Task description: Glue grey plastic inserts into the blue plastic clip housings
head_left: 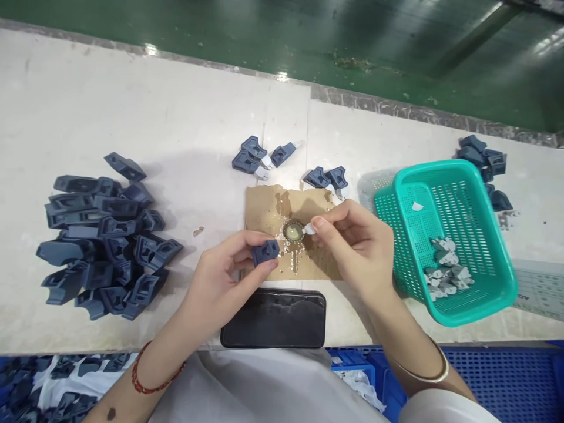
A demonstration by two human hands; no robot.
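Between thumb and fingers, my left hand (229,270) grips a dark blue-grey plastic part (265,252) with a recess in its face. My right hand (359,247) pinches a small pale grey-white piece (309,228) by one end. That piece's other end is at the rim of a small round dish (293,231) of yellowish liquid; I cannot tell whether it dips in. The dish sits on a piece of brown cardboard (259,205) spotted with wet drips. Beyond the cardboard lie several dark parts (284,154), some with pale pieces sticking out.
A pile of dark plastic parts (110,235) covers the left of the table. A black phone (273,320) lies near the front edge. At right stands a green basket (493,252) with small grey pieces (447,270) inside; more dark parts (482,155) lie behind it. Blue crates (506,376) sit below.
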